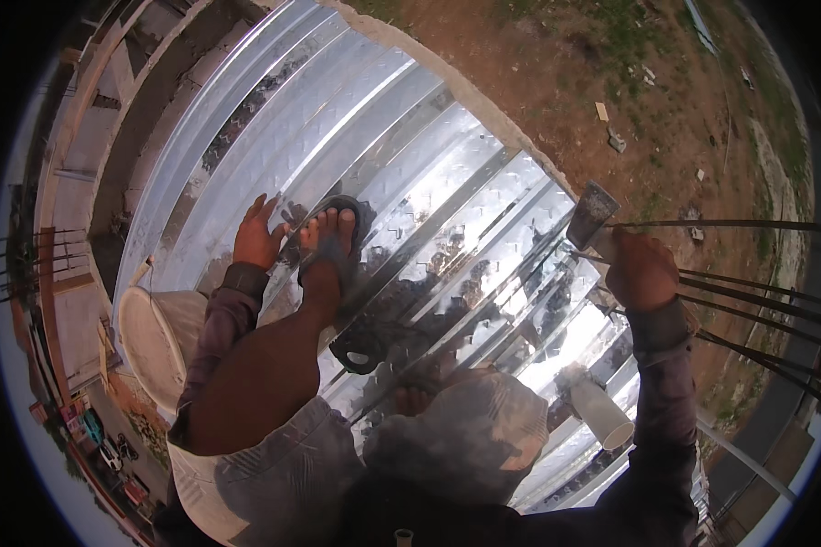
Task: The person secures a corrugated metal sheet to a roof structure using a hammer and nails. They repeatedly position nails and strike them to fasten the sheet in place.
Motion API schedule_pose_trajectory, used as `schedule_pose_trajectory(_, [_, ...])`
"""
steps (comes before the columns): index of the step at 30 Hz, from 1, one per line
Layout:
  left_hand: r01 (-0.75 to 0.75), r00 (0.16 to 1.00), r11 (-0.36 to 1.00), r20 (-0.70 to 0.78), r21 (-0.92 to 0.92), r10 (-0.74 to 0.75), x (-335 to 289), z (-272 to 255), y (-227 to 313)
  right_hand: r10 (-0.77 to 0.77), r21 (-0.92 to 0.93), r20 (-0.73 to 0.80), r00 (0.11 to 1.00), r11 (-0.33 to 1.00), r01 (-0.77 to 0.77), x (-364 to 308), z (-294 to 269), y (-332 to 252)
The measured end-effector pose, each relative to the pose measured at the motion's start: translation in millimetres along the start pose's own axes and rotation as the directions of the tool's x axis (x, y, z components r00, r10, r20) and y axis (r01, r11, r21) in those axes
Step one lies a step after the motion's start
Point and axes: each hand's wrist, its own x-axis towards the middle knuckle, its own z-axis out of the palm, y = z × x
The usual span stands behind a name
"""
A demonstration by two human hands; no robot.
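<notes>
My right hand point(644, 271) is closed around the handle of a scraper point(592, 215) with a broad, flared grey blade, raised at the right edge of the ribbed metal decking point(410, 118). Beside my sandalled foot point(328, 239), my left hand point(258, 239) has its fingers spread, low over the decking and holding nothing. Whether its fingertips touch the metal I cannot tell. A pale, dirty bucket point(152, 351) stands next to my left forearm, partly hidden by it.
Several dark rebars point(757, 307) stick out at the right, close to my right hand. A short pale pipe point(600, 412) rises from the decking near my right forearm. Beyond the concrete edge point(483, 105) is brown ground with debris. A loose black sandal point(359, 351) lies between my legs.
</notes>
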Motion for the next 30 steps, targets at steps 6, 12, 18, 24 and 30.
schedule_pose_trajectory(6, [0.152, 0.982, 0.984, 0.125, -0.095, -0.140, -15, -6, -19, 0.023, -0.061, 0.015, 1.000, 0.998, -0.023, -4, 4, -11])
schedule_pose_trajectory(12, [-0.007, 0.999, 0.999, -0.035, -0.036, 0.005, -59, -39, -15, 0.048, -0.008, 0.079, 0.996, 0.999, -0.047, 2, -12, -15])
schedule_pose_trajectory(18, [0.019, 0.981, 0.955, -0.192, 0.294, 0.039, -140, -159, 7, 0.100, 0.031, -0.100, 0.990, 0.995, -0.097, 0, 6, -5])
schedule_pose_trajectory(24, [0.450, 0.834, 0.869, -0.443, 0.206, -0.328, -281, -183, -69, 0.083, 0.098, 0.053, 0.995, 0.991, -0.088, 28, -20, -28])
schedule_pose_trajectory(30, [0.610, 0.759, 0.792, -0.314, 0.034, -0.571, -271, -199, -105, 0.052, -0.078, 0.099, 0.994, 0.996, -0.045, -17, 73, 60])
